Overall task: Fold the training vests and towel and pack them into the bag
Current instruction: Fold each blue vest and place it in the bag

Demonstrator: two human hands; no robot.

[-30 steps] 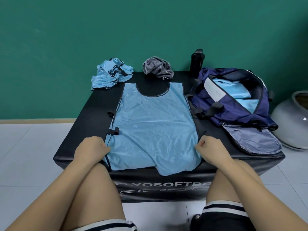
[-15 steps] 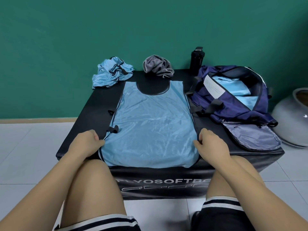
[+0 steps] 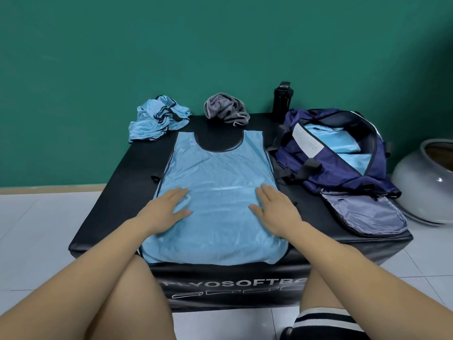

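A light blue mesh training vest [image 3: 220,192] lies spread flat at the centre of the frame on a black padded box [image 3: 103,204]. The left hand [image 3: 164,209] and right hand [image 3: 275,209] rest palm-down on its lower half, fingers straight, well apart. At upper right, the open navy blue fabric bag [image 3: 343,158] holds folded blue cloth.

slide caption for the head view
Left hand and right hand flat on a light blue training vest spread on a black padded box
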